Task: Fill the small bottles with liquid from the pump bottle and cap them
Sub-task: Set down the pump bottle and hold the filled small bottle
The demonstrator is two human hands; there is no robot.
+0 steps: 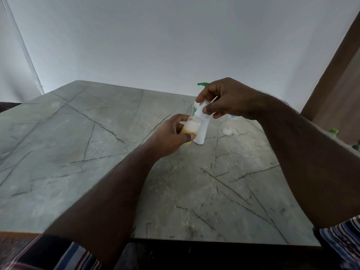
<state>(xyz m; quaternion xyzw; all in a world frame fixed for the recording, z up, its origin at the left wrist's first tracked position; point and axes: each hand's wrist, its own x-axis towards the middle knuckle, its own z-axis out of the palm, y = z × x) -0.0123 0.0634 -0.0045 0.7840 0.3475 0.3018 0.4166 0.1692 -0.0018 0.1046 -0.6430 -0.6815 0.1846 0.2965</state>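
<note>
Left hand (171, 133) grips a small bottle (190, 128) of yellow liquid; right hand (224, 98) clasps the tilted white pump bottle (201, 131) — green nozzle pointing left — on a veined table (78, 143).

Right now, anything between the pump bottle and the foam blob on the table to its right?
No. In the head view, only bare table lies between the pump bottle and the foam blob.

A grey, dark-veined stone table (78, 143) is backed by a plain white wall (175, 39); a brown wooden panel (335, 90) is seen right of the table.
</note>
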